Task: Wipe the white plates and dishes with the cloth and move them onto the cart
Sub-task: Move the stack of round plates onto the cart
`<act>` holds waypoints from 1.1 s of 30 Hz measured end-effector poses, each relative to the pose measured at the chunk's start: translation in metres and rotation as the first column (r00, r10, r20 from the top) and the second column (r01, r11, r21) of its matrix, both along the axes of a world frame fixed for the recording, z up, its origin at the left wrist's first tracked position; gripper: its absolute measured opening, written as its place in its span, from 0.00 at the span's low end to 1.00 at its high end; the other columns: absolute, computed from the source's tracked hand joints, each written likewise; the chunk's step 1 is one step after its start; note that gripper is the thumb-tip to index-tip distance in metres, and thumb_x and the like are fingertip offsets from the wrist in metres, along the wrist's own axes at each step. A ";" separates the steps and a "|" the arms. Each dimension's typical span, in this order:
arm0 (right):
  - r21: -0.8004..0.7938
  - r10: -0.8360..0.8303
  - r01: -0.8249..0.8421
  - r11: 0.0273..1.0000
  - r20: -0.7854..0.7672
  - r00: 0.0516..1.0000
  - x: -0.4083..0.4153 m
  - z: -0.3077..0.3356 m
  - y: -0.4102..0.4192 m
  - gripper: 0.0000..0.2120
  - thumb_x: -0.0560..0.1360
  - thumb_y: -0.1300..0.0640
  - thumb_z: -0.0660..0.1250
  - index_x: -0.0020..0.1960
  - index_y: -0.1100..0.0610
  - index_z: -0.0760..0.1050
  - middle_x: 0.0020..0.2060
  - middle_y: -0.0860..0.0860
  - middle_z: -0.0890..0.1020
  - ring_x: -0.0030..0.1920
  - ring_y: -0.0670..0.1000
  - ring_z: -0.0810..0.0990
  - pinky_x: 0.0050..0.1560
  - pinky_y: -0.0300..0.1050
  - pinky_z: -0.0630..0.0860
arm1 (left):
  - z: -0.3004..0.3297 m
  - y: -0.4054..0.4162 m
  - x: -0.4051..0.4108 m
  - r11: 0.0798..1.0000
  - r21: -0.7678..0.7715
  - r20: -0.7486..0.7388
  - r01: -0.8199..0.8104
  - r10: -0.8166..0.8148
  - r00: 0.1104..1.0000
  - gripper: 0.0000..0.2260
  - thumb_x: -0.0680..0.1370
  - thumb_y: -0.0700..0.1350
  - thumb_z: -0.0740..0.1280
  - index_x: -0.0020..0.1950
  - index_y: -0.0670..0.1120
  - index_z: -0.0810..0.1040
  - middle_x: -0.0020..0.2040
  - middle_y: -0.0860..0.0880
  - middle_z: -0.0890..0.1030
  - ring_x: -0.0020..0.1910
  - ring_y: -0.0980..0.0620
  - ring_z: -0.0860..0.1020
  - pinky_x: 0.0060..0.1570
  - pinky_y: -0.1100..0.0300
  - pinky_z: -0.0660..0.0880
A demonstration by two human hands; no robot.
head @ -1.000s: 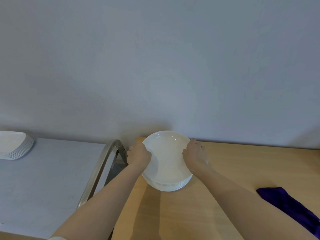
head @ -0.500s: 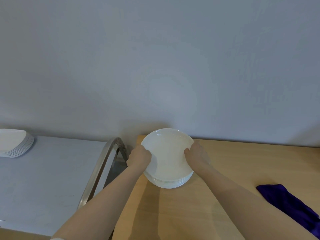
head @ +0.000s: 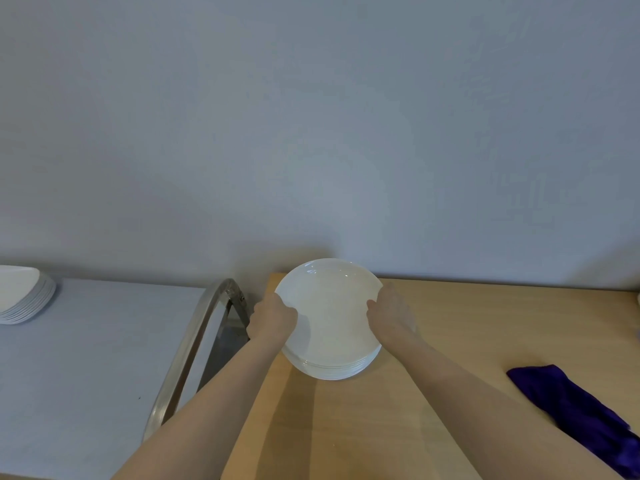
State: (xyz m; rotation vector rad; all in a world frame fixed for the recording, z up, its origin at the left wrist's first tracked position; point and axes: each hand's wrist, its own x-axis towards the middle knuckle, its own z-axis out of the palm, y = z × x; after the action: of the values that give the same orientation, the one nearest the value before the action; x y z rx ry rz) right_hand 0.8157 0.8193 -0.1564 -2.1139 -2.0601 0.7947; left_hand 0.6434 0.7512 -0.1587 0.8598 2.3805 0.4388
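A stack of several round white plates (head: 330, 317) sits at the far left corner of the wooden table (head: 450, 341). My left hand (head: 273, 318) grips the stack's left rim and my right hand (head: 391, 317) grips its right rim, thumbs on the top plate. The purple cloth (head: 575, 407) lies on the table to the right, apart from both hands. Left of the table stands the grey cart (head: 86, 358) with its metal handle (head: 194, 348). A second stack of white dishes (head: 24, 296) rests on the cart's far left.
A plain grey wall runs right behind the table and the cart. The cart's curved metal handle rises between the cart top and the table's left edge, close to my left forearm.
Both hands have kept their hold on the plate stack. The stack has shifted slightly away from me, toward the wall. The cloth and the cart have not moved.
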 end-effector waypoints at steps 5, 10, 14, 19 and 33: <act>-0.008 -0.014 0.014 1.000 -0.007 1.000 0.000 0.001 0.003 0.13 0.80 0.59 0.58 0.63 0.62 0.66 0.57 0.57 0.78 0.58 0.60 0.76 0.48 0.47 0.71 | -0.002 0.002 -0.003 1.000 0.014 0.010 -0.012 0.011 1.000 0.01 0.76 0.39 0.59 0.46 0.43 0.67 0.40 0.46 0.72 0.44 0.43 0.74 0.38 0.57 0.68; -0.036 0.005 -0.005 0.999 -0.007 1.000 -0.003 0.008 0.008 0.13 0.77 0.65 0.56 0.61 0.62 0.68 0.55 0.57 0.78 0.55 0.59 0.78 0.45 0.46 0.71 | -0.007 0.000 -0.005 0.999 0.006 0.046 -0.032 0.031 0.998 0.03 0.76 0.41 0.60 0.49 0.43 0.68 0.38 0.48 0.71 0.41 0.45 0.73 0.38 0.57 0.70; -0.093 -0.023 0.019 0.995 -0.038 0.999 -0.004 0.009 0.009 0.15 0.76 0.65 0.56 0.62 0.63 0.69 0.58 0.58 0.74 0.55 0.60 0.77 0.48 0.47 0.73 | -0.008 0.000 -0.008 0.999 0.012 0.084 -0.051 0.049 0.995 0.07 0.76 0.42 0.61 0.52 0.42 0.69 0.39 0.48 0.73 0.42 0.45 0.75 0.40 0.56 0.74; -0.129 -0.003 -0.007 0.992 -0.076 0.997 -0.002 0.010 0.013 0.15 0.75 0.65 0.56 0.60 0.62 0.71 0.58 0.59 0.75 0.50 0.58 0.76 0.47 0.45 0.72 | -0.008 -0.001 -0.010 0.999 0.027 0.109 -0.042 0.039 0.993 0.07 0.76 0.41 0.61 0.52 0.41 0.71 0.39 0.47 0.74 0.42 0.45 0.75 0.45 0.52 0.79; -0.143 -0.099 0.068 0.987 -0.225 0.969 0.003 -0.006 0.014 0.12 0.67 0.60 0.57 0.48 0.58 0.73 0.42 0.52 0.78 0.41 0.57 0.78 0.45 0.48 0.77 | -0.011 0.007 -0.014 0.996 0.014 0.159 -0.083 0.080 0.984 0.03 0.75 0.38 0.59 0.47 0.41 0.71 0.39 0.44 0.75 0.41 0.43 0.76 0.49 0.45 0.79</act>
State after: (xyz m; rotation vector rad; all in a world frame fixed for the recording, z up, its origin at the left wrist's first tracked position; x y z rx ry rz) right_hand 0.8184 0.8332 -0.1620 -2.0425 -1.8346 1.1365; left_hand 0.6298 0.7580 -0.1697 0.7107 2.2732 0.5443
